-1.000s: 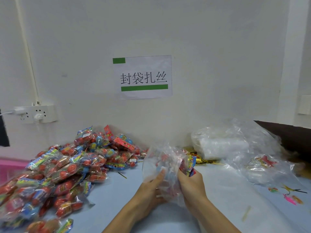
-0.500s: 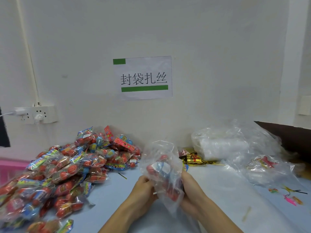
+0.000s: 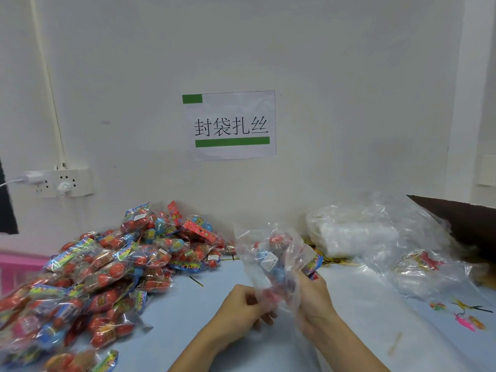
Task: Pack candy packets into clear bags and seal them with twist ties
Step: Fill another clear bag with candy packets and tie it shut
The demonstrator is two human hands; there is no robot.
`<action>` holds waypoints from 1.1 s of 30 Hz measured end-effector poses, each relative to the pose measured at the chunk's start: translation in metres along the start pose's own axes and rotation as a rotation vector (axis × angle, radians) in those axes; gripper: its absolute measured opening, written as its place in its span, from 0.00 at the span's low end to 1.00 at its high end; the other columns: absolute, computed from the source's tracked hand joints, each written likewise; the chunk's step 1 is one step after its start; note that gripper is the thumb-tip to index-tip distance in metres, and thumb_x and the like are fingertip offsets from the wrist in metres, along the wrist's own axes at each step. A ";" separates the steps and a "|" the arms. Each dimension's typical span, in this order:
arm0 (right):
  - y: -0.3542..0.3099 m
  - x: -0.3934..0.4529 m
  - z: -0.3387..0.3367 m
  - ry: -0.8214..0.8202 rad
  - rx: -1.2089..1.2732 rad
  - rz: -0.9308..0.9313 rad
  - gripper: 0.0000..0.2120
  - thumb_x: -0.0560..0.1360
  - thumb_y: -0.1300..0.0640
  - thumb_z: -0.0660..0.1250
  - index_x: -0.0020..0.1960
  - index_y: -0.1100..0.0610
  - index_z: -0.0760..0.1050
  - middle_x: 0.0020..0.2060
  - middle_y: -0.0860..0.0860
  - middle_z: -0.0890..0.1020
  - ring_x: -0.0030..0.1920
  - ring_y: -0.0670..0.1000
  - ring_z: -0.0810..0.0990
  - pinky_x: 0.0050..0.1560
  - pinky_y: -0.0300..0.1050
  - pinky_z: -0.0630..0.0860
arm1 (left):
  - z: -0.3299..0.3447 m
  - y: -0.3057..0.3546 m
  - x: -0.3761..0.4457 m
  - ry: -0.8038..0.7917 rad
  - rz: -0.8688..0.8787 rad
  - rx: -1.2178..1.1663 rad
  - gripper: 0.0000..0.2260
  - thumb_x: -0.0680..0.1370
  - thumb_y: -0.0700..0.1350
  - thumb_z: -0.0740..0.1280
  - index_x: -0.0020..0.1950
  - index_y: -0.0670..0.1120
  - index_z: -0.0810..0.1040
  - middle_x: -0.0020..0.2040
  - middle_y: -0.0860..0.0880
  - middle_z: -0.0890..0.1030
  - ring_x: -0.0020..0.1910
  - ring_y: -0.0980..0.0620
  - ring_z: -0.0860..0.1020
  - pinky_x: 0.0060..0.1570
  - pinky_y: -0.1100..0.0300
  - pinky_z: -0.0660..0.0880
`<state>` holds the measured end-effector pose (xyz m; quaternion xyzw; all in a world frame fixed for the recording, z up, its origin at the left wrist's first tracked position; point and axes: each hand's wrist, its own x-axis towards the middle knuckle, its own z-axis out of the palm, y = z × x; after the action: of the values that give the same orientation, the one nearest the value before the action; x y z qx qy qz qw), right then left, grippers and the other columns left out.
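Note:
A clear bag (image 3: 273, 253) with red and blue candy packets inside is held up above the pale blue table (image 3: 362, 331). My left hand (image 3: 241, 310) pinches the bag's lower left part with curled fingers. My right hand (image 3: 312, 299) grips the bag's right side, with crinkled plastic draped over it. A big heap of candy packets (image 3: 107, 272) covers the table's left side. Gold twist ties (image 3: 330, 259) lie in a bundle behind the bag, partly hidden by it.
A stack of empty clear bags (image 3: 357, 232) and loose crumpled plastic (image 3: 429, 267) sit at the right by a dark board (image 3: 461, 221). Small coloured scraps (image 3: 464, 318) lie near the right edge. A pink crate (image 3: 16, 267) stands far left; a wall socket (image 3: 61, 182) above it.
The candy has slid deeper into the bag. My left hand went from an open hold on the bag's side to a pinch lower down, while my right hand kept its grip.

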<state>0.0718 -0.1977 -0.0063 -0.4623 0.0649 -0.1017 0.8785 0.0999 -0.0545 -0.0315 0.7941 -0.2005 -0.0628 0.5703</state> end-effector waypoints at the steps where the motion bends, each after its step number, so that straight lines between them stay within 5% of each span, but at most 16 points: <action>1: 0.001 0.004 -0.002 0.041 -0.055 -0.038 0.05 0.74 0.70 0.69 0.48 0.65 0.80 0.36 0.61 0.84 0.34 0.56 0.83 0.35 0.56 0.83 | -0.001 -0.001 0.001 0.022 -0.010 0.001 0.07 0.78 0.40 0.69 0.41 0.46 0.85 0.39 0.44 0.85 0.35 0.53 0.81 0.32 0.60 0.75; 4: 0.002 0.008 -0.005 0.084 -0.172 -0.089 0.09 0.72 0.62 0.76 0.52 0.61 0.82 0.43 0.61 0.86 0.44 0.62 0.84 0.52 0.67 0.80 | -0.006 0.001 0.006 0.188 -0.068 -0.150 0.09 0.80 0.34 0.61 0.53 0.38 0.81 0.44 0.40 0.84 0.38 0.48 0.83 0.34 0.55 0.77; 8: 0.007 0.006 -0.004 0.086 -0.254 -0.133 0.12 0.70 0.54 0.79 0.50 0.57 0.83 0.41 0.57 0.87 0.42 0.60 0.85 0.44 0.64 0.83 | -0.014 0.004 0.008 0.226 -0.080 -0.449 0.14 0.82 0.47 0.62 0.48 0.38 0.81 0.40 0.40 0.83 0.36 0.46 0.82 0.34 0.55 0.77; 12: 0.010 0.006 -0.007 0.098 -0.359 -0.194 0.13 0.69 0.51 0.79 0.50 0.55 0.83 0.41 0.53 0.87 0.43 0.57 0.86 0.44 0.60 0.84 | -0.008 0.001 0.008 0.201 0.024 -0.236 0.16 0.81 0.46 0.65 0.49 0.31 0.76 0.38 0.39 0.84 0.34 0.45 0.82 0.35 0.57 0.77; 20: 0.007 0.007 -0.013 0.326 -0.576 -0.328 0.09 0.70 0.52 0.78 0.42 0.53 0.78 0.36 0.48 0.83 0.37 0.47 0.80 0.33 0.40 0.71 | -0.009 0.003 0.005 0.206 0.118 -0.171 0.15 0.82 0.41 0.63 0.38 0.36 0.78 0.33 0.37 0.83 0.29 0.42 0.81 0.34 0.56 0.76; 24: 0.007 0.006 -0.013 0.274 -0.636 -0.350 0.08 0.70 0.52 0.77 0.43 0.54 0.79 0.36 0.48 0.83 0.36 0.46 0.80 0.29 0.34 0.70 | -0.009 0.002 0.004 0.468 0.221 0.045 0.11 0.79 0.49 0.69 0.42 0.45 0.74 0.29 0.45 0.79 0.27 0.52 0.76 0.31 0.56 0.74; 27: 0.008 0.004 -0.010 0.227 -0.643 -0.355 0.10 0.71 0.51 0.77 0.46 0.53 0.79 0.38 0.48 0.84 0.37 0.45 0.81 0.27 0.27 0.70 | -0.014 0.000 0.002 0.632 0.394 0.273 0.10 0.77 0.45 0.70 0.51 0.53 0.69 0.44 0.53 0.74 0.43 0.59 0.73 0.41 0.66 0.71; 30: 0.010 0.004 -0.009 0.184 -0.699 -0.367 0.09 0.71 0.49 0.77 0.47 0.51 0.80 0.37 0.46 0.85 0.35 0.42 0.82 0.28 0.27 0.70 | -0.014 -0.006 0.004 0.443 0.507 0.550 0.18 0.77 0.50 0.66 0.67 0.56 0.70 0.63 0.61 0.70 0.65 0.64 0.65 0.65 0.68 0.62; 33: 0.011 0.005 -0.011 0.133 -0.778 -0.352 0.08 0.71 0.50 0.76 0.47 0.50 0.80 0.39 0.45 0.85 0.36 0.42 0.82 0.30 0.28 0.72 | -0.011 -0.011 0.007 0.335 0.480 0.676 0.21 0.80 0.54 0.64 0.72 0.63 0.65 0.67 0.63 0.71 0.68 0.64 0.65 0.67 0.71 0.54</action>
<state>0.0759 -0.2018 -0.0216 -0.7555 0.0750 -0.2474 0.6020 0.1123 -0.0446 -0.0371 0.8661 -0.2934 0.2699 0.3016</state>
